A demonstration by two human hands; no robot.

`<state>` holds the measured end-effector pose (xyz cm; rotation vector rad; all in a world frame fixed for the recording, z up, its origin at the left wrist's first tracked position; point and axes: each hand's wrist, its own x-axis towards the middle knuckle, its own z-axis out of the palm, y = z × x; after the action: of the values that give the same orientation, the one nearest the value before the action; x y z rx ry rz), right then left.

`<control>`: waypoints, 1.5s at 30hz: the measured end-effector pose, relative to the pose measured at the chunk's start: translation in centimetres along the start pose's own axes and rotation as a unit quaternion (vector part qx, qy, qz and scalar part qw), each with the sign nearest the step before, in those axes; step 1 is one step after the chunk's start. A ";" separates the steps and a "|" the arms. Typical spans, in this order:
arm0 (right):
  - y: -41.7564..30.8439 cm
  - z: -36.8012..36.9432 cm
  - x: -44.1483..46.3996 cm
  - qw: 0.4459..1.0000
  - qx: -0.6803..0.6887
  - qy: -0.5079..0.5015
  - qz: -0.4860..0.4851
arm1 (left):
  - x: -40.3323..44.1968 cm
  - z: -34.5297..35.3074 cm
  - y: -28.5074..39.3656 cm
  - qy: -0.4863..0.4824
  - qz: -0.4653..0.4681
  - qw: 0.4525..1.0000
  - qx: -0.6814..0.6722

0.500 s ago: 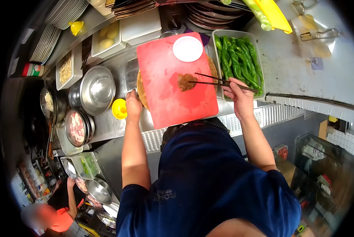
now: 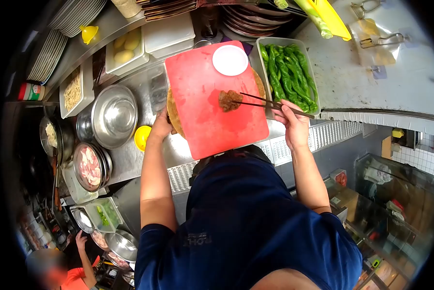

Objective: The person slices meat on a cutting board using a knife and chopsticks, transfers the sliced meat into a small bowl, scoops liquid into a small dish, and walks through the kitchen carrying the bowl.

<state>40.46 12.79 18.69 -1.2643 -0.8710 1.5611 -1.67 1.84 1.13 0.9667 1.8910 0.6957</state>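
"Chopsticks (image 2: 274, 104) look slightly closer together at the tips than half a second ago. Anything else different?"

"Little. The meat (image 2: 230, 100) sits at about the same spot on the red cutting board (image 2: 202, 128), near the white dish (image 2: 230, 60), though its outline seems a bit more bunched."

"And the right hand (image 2: 294, 124)?"

"Fingers closed around the chopsticks, near the green peppers (image 2: 290, 77). The lower tip overlaps the meat; the upper one is at its edge. I can't tell whether they pinch it."

"The left hand (image 2: 162, 126)?"

"At the edge of the round board (image 2: 174, 116) underneath, touching it, I think. Its fingertips are more hidden than before, so I can't tell how far open they are or whether they grip anything."

"Meaning what for the work?"

"My reading: the chopsticks are shaping or nudging the meat where it lies, and it remains on the red cutting board."
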 end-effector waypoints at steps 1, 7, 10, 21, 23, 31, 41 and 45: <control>0.0 -0.1 0.0 1.000 -0.002 -0.001 -0.004 | 0.2 0.0 -0.1 -0.026 -0.016 0.999 -0.034; 0.2 -0.4 0.0 1.000 -0.014 -0.009 0.001 | 0.5 -0.6 1.7 -0.130 -0.090 0.979 -0.132; 0.3 0.2 0.2 1.000 -0.019 -0.018 -0.002 | 0.0 -0.4 1.8 -0.084 -0.080 0.963 -0.244; -0.3 0.5 2.0 0.995 -0.063 -0.078 -0.022 | -2.0 -2.6 2.9 0.190 -0.098 0.959 -0.187; -0.2 0.9 2.5 0.991 -0.078 -0.100 -0.039 | -3.8 -2.8 5.5 0.226 -0.082 0.954 -0.181; 0.7 4.3 2.8 0.965 -0.192 -0.138 -0.114 | -17.7 -0.4 12.7 0.240 0.001 0.962 -0.127; -2.5 2.7 3.3 0.959 -0.172 -0.178 -0.139 | -22.6 6.7 15.9 0.133 -0.019 0.986 0.098; -5.6 -0.4 5.4 0.938 -0.209 -0.221 -0.164 | -22.2 7.4 15.3 0.144 0.020 0.983 0.115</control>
<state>41.77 19.70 21.96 -0.9824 -1.6836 1.4489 17.18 -7.84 19.41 1.0969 2.2508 0.6791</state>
